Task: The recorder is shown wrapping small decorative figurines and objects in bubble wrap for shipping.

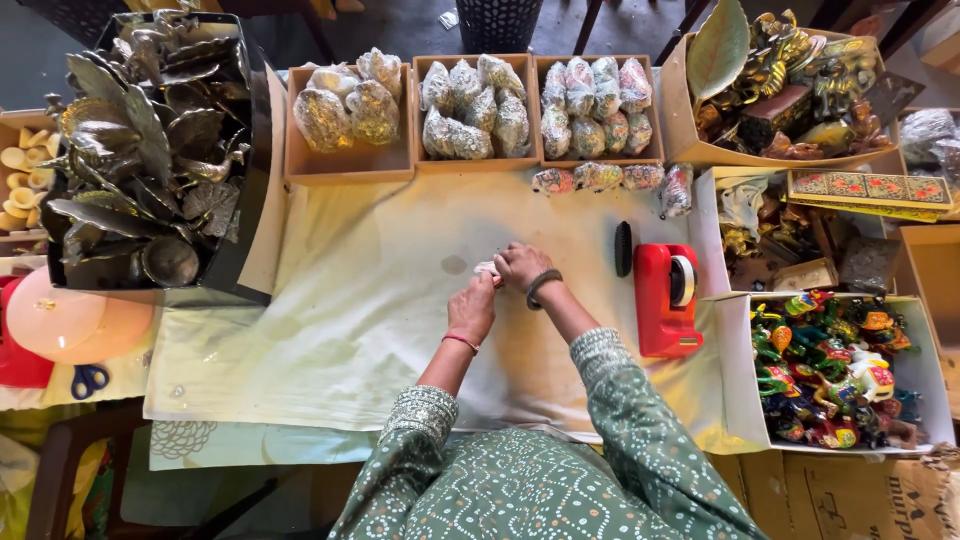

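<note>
At the far left of the frame a pale pink dome-shaped lid (62, 322) lies by blue-handled scissors (90, 379), and above them a black box (250, 190) is heaped with dark metal leaf-shaped pieces. Along the top edge stand three shallow cardboard trays (350, 165) filled with small wrapped bundles in clear film. In the middle of the frame, on the cream cloth (330, 310), the left hand (472, 308) and the right hand (521, 266) meet: both sets of fingers are curled in, pinching a small white item (487, 268) held between them just above the cloth. Whether it is paper or wrap cannot be told. To the right of the hands lies a black brush (623, 249), then a red tape dispenser (665, 300). At lower right a white box (740, 390) holds brightly painted toy figures.
</note>
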